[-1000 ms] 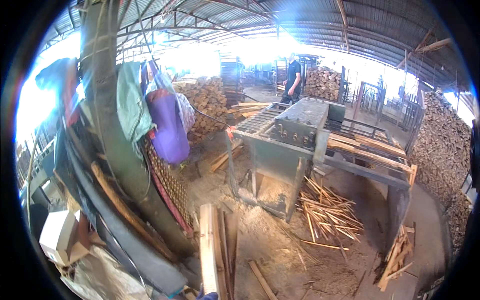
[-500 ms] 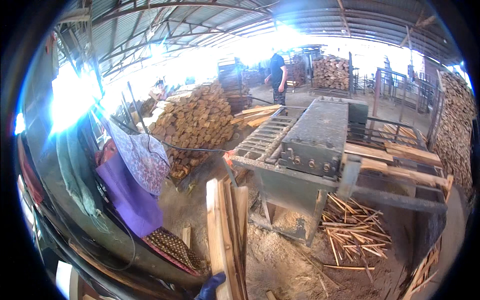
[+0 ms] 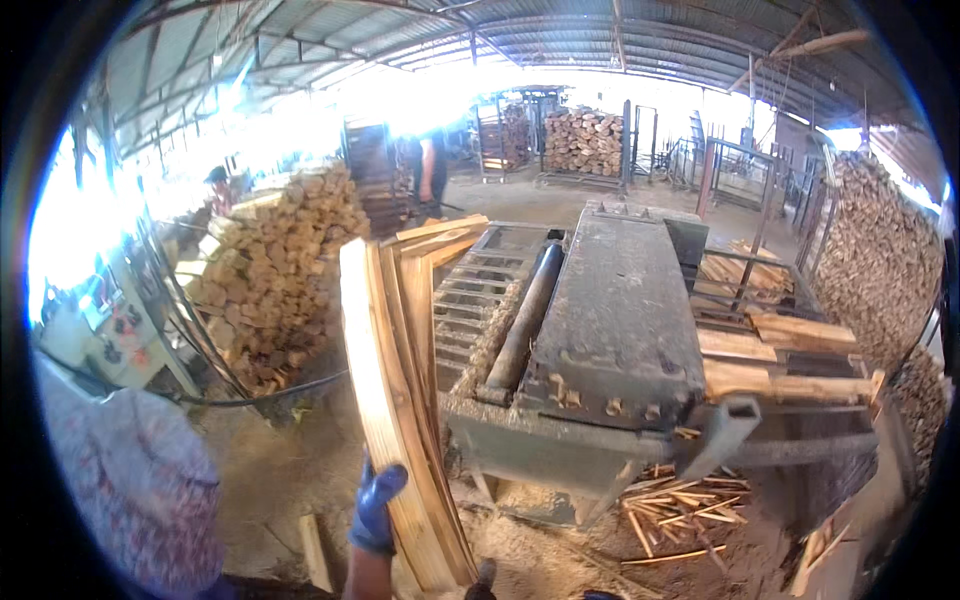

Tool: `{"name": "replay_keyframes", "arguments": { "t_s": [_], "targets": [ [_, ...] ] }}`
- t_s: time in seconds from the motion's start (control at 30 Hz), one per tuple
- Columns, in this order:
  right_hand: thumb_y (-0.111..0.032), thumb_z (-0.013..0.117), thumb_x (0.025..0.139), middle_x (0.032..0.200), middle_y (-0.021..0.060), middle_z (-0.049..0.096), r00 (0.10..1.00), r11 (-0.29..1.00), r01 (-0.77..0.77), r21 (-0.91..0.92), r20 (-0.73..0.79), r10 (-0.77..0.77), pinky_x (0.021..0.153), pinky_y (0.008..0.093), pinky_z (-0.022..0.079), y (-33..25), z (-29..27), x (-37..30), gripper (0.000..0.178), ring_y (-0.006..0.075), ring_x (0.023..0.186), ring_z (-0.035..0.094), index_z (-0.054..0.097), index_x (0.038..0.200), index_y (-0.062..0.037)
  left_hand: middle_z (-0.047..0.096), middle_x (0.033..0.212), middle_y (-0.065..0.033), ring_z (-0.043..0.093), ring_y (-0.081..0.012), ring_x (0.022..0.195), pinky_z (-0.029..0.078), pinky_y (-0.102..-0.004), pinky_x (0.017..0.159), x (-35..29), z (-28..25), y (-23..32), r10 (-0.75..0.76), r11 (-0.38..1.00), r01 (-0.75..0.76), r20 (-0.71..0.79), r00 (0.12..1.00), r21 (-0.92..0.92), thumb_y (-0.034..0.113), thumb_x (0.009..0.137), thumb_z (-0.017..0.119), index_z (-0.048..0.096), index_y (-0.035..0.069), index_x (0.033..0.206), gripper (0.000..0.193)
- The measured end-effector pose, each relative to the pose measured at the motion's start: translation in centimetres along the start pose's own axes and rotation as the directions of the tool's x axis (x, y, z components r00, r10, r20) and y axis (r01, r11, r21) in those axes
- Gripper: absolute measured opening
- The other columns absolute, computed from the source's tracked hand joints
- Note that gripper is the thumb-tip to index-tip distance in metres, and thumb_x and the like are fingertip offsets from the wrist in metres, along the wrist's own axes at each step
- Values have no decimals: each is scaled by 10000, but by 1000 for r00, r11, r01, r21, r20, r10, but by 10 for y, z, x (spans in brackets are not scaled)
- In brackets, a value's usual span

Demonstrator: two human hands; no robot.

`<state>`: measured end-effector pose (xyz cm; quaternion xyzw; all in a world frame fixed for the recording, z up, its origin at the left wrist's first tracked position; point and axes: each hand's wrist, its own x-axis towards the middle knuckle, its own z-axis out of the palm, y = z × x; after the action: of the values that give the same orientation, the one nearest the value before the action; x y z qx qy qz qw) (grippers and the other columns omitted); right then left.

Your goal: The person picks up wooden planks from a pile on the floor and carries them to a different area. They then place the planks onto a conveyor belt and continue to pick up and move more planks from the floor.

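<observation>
Gripping the bundle of boards (image 3: 405, 440) low down, our left hand (image 3: 376, 510) wraps its blue glove around the left edge, and we have the boards near upright, tops leaning left, just left of the dark machine (image 3: 620, 320). Our right hand (image 3: 600, 595) is barely a blue sliver at the near edge, so we can't tell whether it's open or closed! Over on the right we spot planks (image 3: 790, 388) lying flat, thin sticks (image 3: 680, 510) heaped nearer, and, far left, a big wood stack (image 3: 275, 270).
</observation>
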<state>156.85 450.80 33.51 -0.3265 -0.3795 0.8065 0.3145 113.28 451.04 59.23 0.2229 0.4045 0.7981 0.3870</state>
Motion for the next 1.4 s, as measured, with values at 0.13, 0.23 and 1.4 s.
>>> {"name": "replay_keyframes", "arguments": {
  "t_s": [0.13, 0.23, 1.4],
  "targets": [
    [-160, 587, 901, 1230, 115, 559, 997, 881, -38, -472, -73, 4, 966, 308, 425, -94, 134, 44, 403, 189, 1137, 526, 506, 1266, -8, 572, 1075, -58, 590, -161, 885, 513, -295, 778, 102, 20, 27, -12, 1000, 10, 142, 990, 16, 170, 764, 668, 363, 56, 1378, 695],
    [-200, 604, 879, 1157, 132, 617, 968, 774, 109, -624, -109, -224, 959, 353, 435, -204, 248, 82, 356, 229, 1099, 571, 590, 1177, -6, 576, 1060, -58, 597, -160, 874, 517, -298, 778, 182, 35, 33, 11, 1000, -14, 142, 990, 20, 158, 768, 656, 360, 47, 1377, 687],
    [-307, 567, 818, 870, 37, 594, 938, 112, 346, -931, 346, -20, 574, 386, 459, -224, 298, 363, 342, 194, 629, 576, 565, 1105, -120, 328, 1436, -223, 338, -376, 1319, 307, -444, 1081, 675, 229, -143, -78, 58, -457, 460, 884, 888, 487, 677, 771, 334, 162, 1424, 924]
  ]
}}
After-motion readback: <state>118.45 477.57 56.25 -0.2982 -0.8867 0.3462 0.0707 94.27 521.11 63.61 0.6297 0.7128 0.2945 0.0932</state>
